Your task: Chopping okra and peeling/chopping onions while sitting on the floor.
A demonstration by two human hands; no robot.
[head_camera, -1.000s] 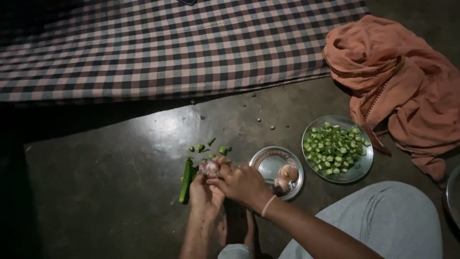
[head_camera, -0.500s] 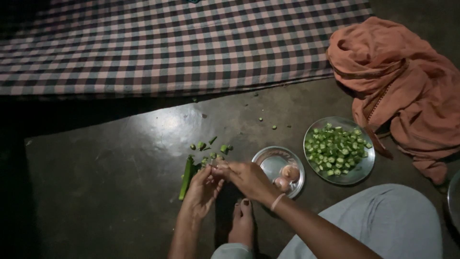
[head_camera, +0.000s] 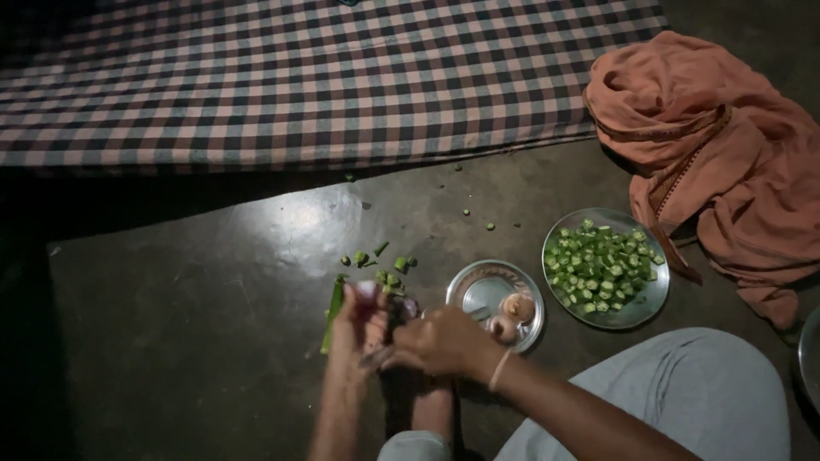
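My left hand [head_camera: 354, 323] is raised over the dark floor with its fingertips closed on a purple-white onion piece [head_camera: 367, 293]. My right hand [head_camera: 440, 341] sits just right of it with curled fingers. A second purple onion piece [head_camera: 408, 307] shows at its knuckles, blurred by motion. A whole green okra pod [head_camera: 332, 306] lies just left of my left hand, with cut okra bits [head_camera: 376, 256] scattered beyond. Right of my right hand is a small steel plate [head_camera: 480, 286] holding two peeled onions [head_camera: 515, 307].
A larger steel plate [head_camera: 636, 312] of chopped okra is at the right, below a crumpled orange cloth [head_camera: 709, 145]. A checked mat [head_camera: 325, 77] spans the back. My bare foot [head_camera: 431, 414] and grey-clad knee [head_camera: 683, 393] are below the hands. Another metal rim [head_camera: 807, 341] touches the right edge.
The hands held one onion together, drew apart, and now sit close again with the left hand lifted. Two purple pieces show where there was one onion.
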